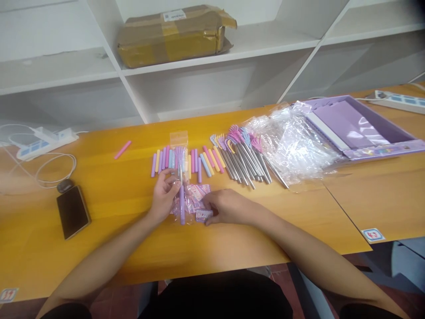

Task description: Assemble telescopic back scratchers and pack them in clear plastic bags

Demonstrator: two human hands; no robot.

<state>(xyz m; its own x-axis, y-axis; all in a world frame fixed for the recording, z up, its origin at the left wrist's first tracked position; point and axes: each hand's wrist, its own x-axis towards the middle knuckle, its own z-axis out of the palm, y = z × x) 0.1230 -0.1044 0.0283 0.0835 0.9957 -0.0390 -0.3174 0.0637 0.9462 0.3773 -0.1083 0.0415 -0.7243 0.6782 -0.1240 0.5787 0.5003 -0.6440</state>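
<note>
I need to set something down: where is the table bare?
Bare wood shows between the phone and left hand, and between the right hand and near table edge. Crowded from coloured handles through metal rods and clear bags to purple box.

Smooth metal rods [245,165] gleam silver beside glossy, crinkled clear plastic bags [292,144] on a yellow wood-look table [116,195] with a soft sheen. Smooth, pastel plastic-looking tubes [166,157] lie to the left; at the far side, a brown cardboard box [172,37] wears shiny tape [170,42].
</note>
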